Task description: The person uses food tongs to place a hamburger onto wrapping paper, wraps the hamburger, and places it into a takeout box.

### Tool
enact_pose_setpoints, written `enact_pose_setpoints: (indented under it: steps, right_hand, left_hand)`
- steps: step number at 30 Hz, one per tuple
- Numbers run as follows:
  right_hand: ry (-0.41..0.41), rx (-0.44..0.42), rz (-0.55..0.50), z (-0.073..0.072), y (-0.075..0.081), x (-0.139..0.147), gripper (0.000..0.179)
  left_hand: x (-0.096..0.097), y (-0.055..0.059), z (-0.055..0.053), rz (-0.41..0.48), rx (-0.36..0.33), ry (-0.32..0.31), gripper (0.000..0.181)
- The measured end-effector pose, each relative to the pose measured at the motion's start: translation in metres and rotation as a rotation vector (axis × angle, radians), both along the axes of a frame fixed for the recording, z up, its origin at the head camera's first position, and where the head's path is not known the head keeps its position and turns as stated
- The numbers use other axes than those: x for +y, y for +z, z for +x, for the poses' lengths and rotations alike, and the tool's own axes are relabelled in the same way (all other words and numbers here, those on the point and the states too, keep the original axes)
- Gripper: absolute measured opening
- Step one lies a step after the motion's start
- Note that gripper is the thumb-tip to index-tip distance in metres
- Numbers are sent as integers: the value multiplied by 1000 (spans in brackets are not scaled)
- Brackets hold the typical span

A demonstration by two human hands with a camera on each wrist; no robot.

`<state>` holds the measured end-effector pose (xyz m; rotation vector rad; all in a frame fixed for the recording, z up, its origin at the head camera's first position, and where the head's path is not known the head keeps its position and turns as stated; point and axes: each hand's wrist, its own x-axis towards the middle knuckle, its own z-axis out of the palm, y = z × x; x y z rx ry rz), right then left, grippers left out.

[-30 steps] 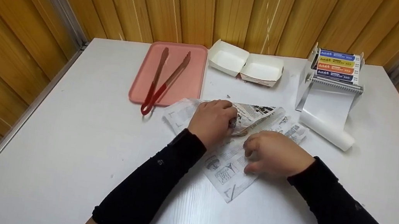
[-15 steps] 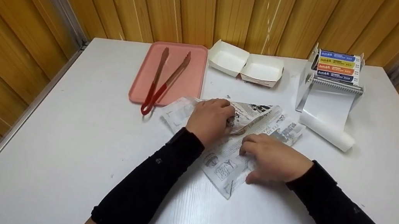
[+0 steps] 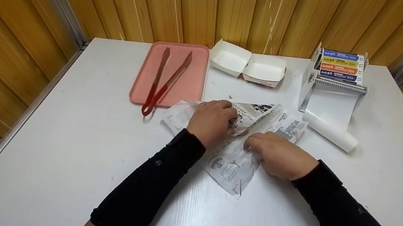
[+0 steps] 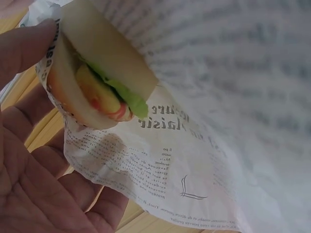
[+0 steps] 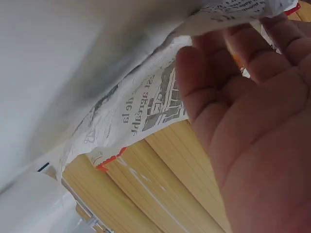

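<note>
A burger (image 4: 104, 58) with a sesame bun, green lettuce and a yellow-and-red filling lies on its side in newspaper-print wrapping paper (image 3: 231, 170). My left hand (image 3: 212, 122) grips it through the paper, thumb on one side and fingers (image 4: 73, 191) round the other. In the head view the paper and hand hide nearly all of the burger. My right hand (image 3: 282, 156) holds the paper on the near right side, its fingers bent close to the burger. In the right wrist view the thumb (image 5: 197, 82) and fingertips reach under a raised edge of the paper.
Behind the paper stand a pink tray (image 3: 143, 77) with red-handled tongs (image 3: 154, 100) across it, and an open white burger box (image 3: 265, 68). At the back right is a label dispenser (image 3: 340, 65) with a white roll (image 3: 330, 135) hanging out in front.
My right thumb has drawn in under the paper, and the paper's near corner has lifted and shifted slightly away and to the right. My left hand stays in nearly the same place on the wrapped burger.
</note>
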<state>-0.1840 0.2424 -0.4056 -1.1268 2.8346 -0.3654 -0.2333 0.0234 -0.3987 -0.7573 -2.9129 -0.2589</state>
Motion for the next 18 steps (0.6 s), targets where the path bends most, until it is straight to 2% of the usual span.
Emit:
enact_pose_setpoints:
  steps: [5, 8, 12, 15, 18]
  right_hand:
    - [-84, -28, 0, -2, -2, -2, 32]
    - [-99, -2, -32, -5, -2, -1, 27]
    - [-71, 36, -122, -10, 0, 1, 20]
    - [-78, -1, -190, -13, -1, 3, 9]
    - [-106, -15, -259, -16, -3, 4, 15]
  left_hand:
    - [0, 2, 1, -14, -1, -3, 29]
    - [-1, 3, 2, -20, 3, -11, 30]
    - [-3, 6, 3, -12, 5, -29, 28]
    - [-5, 8, 4, 0, -13, -45, 29]
    - [-7, 11, 3, 9, -48, -68, 31]
